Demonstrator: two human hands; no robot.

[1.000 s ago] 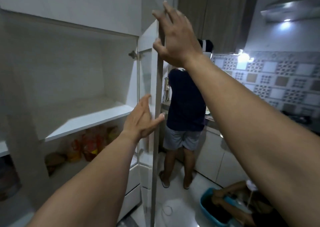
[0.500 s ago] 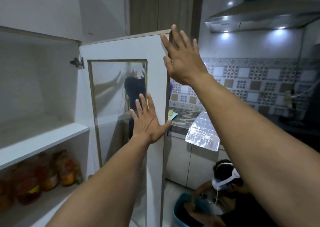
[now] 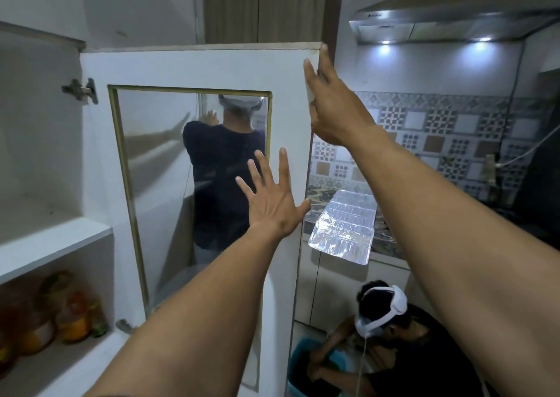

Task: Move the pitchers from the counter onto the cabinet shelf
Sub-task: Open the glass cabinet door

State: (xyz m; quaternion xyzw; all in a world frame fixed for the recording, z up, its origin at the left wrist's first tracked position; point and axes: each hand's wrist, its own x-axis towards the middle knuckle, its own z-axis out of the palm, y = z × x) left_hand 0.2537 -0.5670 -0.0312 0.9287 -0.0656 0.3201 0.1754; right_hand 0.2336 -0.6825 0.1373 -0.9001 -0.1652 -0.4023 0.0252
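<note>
No pitcher shows in the head view. The white cabinet door (image 3: 194,66) with a glass panel stands swung open in front of me. My left hand (image 3: 272,202) lies flat against the door near its right edge, fingers spread, holding nothing. My right hand (image 3: 333,109) grips the door's free edge near the top corner, fingers behind it and thumb in front. The white cabinet shelf (image 3: 54,245) at the left is bare where it shows.
Several orange-filled bottles (image 3: 69,315) stand on the lower shelf. A foil sheet (image 3: 342,224) hangs over the marble counter (image 3: 385,242). A person (image 3: 381,312) crouches over a blue tub (image 3: 303,378) on the floor. Another person (image 3: 224,169) shows through the glass. A range hood (image 3: 454,15) hangs upper right.
The door has swung wider open, from edge-on to face-on, with both hands staying on it. My view has turned right, showing the counter, the hood and the crouching person.
</note>
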